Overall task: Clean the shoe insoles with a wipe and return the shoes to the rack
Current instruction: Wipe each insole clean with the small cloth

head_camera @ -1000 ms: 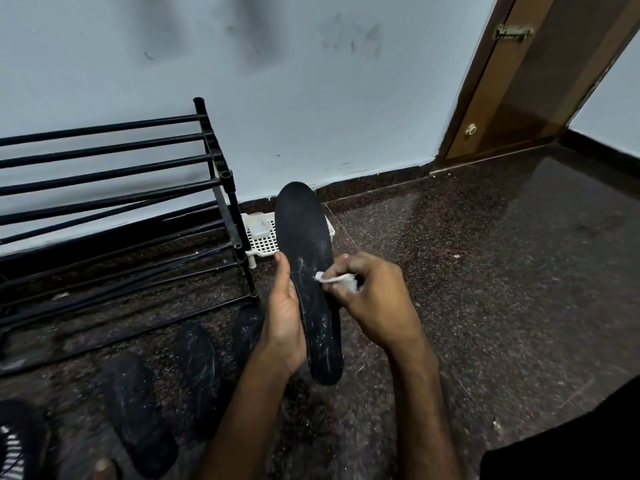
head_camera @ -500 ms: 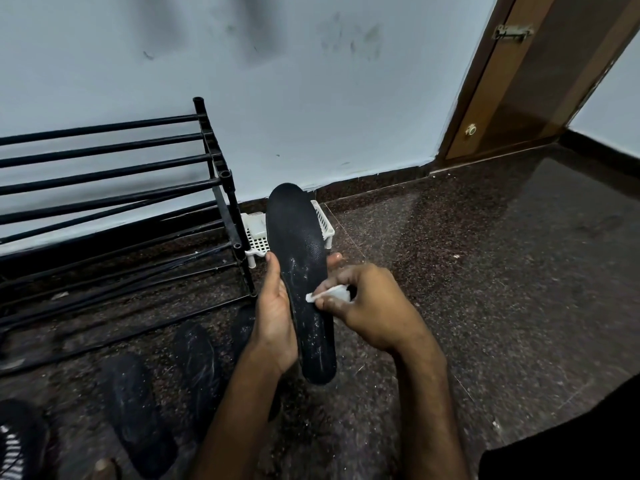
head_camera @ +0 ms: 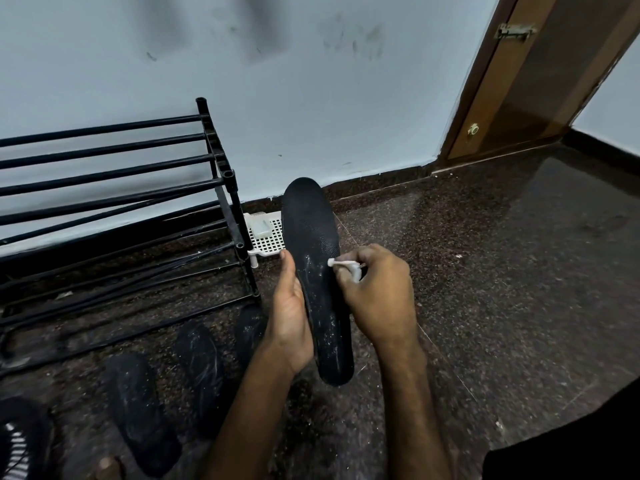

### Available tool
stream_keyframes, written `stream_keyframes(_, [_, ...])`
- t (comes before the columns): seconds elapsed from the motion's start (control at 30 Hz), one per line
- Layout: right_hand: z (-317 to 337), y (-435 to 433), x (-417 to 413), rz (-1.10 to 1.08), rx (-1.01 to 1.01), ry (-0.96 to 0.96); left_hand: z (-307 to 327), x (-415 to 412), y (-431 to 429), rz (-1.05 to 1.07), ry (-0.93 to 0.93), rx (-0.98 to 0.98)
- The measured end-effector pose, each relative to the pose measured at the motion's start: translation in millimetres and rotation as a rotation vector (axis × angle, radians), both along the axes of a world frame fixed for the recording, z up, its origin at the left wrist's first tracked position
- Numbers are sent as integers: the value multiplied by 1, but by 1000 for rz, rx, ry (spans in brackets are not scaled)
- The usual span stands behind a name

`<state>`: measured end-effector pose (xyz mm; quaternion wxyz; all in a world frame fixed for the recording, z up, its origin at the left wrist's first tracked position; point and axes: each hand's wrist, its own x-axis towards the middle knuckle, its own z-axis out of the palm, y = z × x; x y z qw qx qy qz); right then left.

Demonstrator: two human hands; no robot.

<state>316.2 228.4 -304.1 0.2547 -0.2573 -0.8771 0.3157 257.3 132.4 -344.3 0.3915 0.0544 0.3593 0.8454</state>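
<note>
A long black insole (head_camera: 313, 244), speckled with white dust, is held upright in the middle of the view. My left hand (head_camera: 290, 317) grips its left edge from behind, thumb along the edge. My right hand (head_camera: 379, 296) pinches a small crumpled white wipe (head_camera: 341, 265) and presses it against the insole's right side near the middle. Three more black insoles lie on the floor: a first insole (head_camera: 138, 407), a second insole (head_camera: 201, 368) and a third insole (head_camera: 248, 327), the last partly behind my left wrist. A black shoe (head_camera: 17, 441) with white stripes shows at the bottom left corner.
A black metal shoe rack (head_camera: 114, 188) stands against the white wall on the left. A white perforated plastic basket (head_camera: 265, 237) sits beside it, behind the insole. The dark speckled granite floor (head_camera: 502, 289) stretches right toward a brown wooden door (head_camera: 540, 74).
The insole tilted left half a second ago and has swung back upright. My right hand with the wipe slid down the insole, then back up to its middle.
</note>
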Motion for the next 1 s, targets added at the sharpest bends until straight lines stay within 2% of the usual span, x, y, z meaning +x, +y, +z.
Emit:
stream_keyframes(0.2, [2,9,8,260,-198,-238,-5,-6,-5,2,-25,-2])
stream_keyframes(0.37, [2,4,-1,1,8,-5,-4,1,2,-17,-54,0])
stream_keyframes(0.53, [1,3,2,266,-131,-186,-4,-4,-3,-8,-60,18])
stream_keyframes(0.6, [0,6,6,174,-69,-210,-3,-3,-3,-17,-48,19])
stream_keyframes(0.7, [2,5,3,5,45,-86,-4,0,0,-17,-29,-13])
stream_keyframes(0.77, [2,3,0,70,-19,-49,-3,1,0,-19,-26,-14])
stream_keyframes(0.87, [3,3,2,270,-204,-152,-2,-2,-3,-6,-50,11])
stream_keyframes(0.93, [3,5,5,235,-185,-177,0,-2,-3,-9,-39,23])
stream_keyframes(1.0, [3,5,6,66,-52,-156,-1,1,-1,1,-29,9])
